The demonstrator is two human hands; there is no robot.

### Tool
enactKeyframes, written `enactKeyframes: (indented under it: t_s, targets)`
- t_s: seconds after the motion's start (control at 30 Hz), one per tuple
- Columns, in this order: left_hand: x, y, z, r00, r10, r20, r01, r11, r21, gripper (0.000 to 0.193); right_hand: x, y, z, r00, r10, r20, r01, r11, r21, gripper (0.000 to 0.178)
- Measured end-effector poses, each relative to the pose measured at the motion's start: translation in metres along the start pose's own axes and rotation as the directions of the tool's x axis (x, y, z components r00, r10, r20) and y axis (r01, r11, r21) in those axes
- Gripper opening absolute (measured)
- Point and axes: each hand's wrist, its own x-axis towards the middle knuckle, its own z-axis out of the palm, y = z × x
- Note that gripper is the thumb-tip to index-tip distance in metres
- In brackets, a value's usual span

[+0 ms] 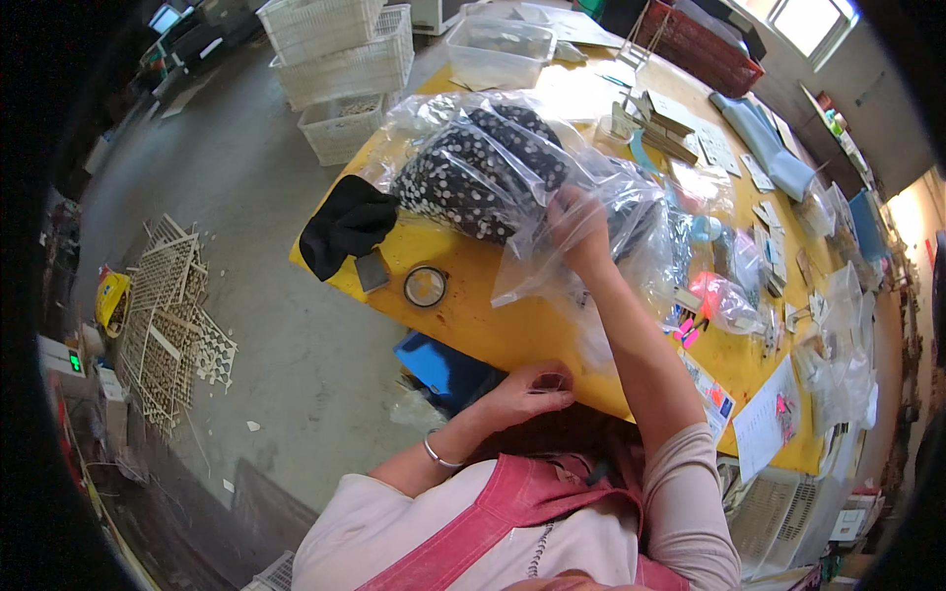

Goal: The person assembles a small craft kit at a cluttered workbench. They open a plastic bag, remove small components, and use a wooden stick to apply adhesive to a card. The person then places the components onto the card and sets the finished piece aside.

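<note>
My right hand (578,229) reaches across the yellow table, its fingers closed in the folds of a clear plastic bag (527,261). Under and beside this plastic lies a bundle of black cloth with white dots (473,172); its right end is hidden by the bag and my hand. My left hand (532,396) is held low in front of the table edge, palm up, with curled fingers. Something small, dark and glossy shows between its thumb and fingers, too small to name. On the near left corner are a black cloth (347,227), a small dark block (372,271) and a round tin (425,287).
The yellow table (503,340) carries bagged parts (724,300), papers (764,419) and a clear plastic tub (501,51). White crates (340,74) stand stacked behind its left side. A blue box (443,369) sits below the near edge. Broken lattice pieces (168,315) lie on the floor.
</note>
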Motion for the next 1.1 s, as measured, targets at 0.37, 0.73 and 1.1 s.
enactKeyframes:
  t_s: [0.37, 0.73, 1.1]
  targets:
    - [0.001, 0.009, 0.0, 0.998, -0.063, -0.003, 0.063, 0.996, -0.064, 0.017, -0.036, 0.001, -0.039, 0.719, 0.405, 0.564, -0.545, -0.175, 0.82, 0.026]
    - [-0.001, 0.009, 0.004, 0.995, -0.082, -0.059, 0.079, 0.996, -0.047, 0.019, -0.055, -0.015, -0.06, 0.735, 0.384, 0.559, -0.501, -0.248, 0.829, 0.029]
    - [0.0, 0.008, 0.004, 0.997, -0.025, -0.077, 0.024, 1.0, -0.015, 0.018, -0.02, 0.014, -0.005, 0.973, 0.209, 0.096, -0.23, 0.896, 0.379, 0.024]
